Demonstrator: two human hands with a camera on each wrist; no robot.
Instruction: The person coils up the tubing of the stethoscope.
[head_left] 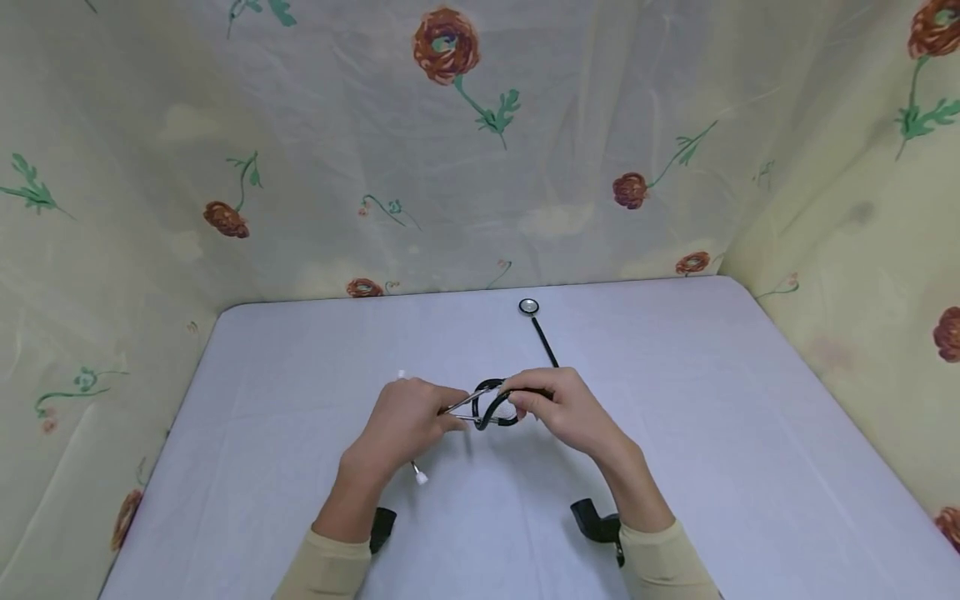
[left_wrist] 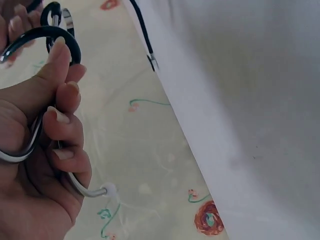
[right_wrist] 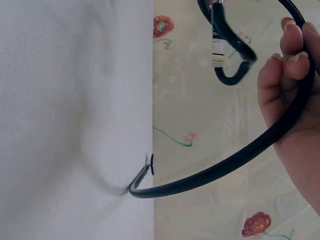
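Note:
A stethoscope with black tubing (right_wrist: 210, 174) is held between both hands above the table. My left hand (head_left: 408, 423) grips its metal ear tubes (left_wrist: 82, 189), fingers curled round them in the left wrist view. One white ear tip (head_left: 420, 477) pokes out below that hand. To the right, my right hand (head_left: 562, 410) pinches the black tubing between thumb and fingers. A loop of tubing (head_left: 486, 421) hangs between the two hands, crossing the metal tubes. The round chest piece (head_left: 528, 307) lies toward the table's far edge, with the tubing running back from it to the right hand.
A white cloth covers the table (head_left: 300, 358). Flower-printed curtains (head_left: 555, 167) hang close behind it and along both sides. Black wrist-worn pieces (head_left: 596, 523) show beside both forearms, near the beige sleeves (head_left: 663, 562).

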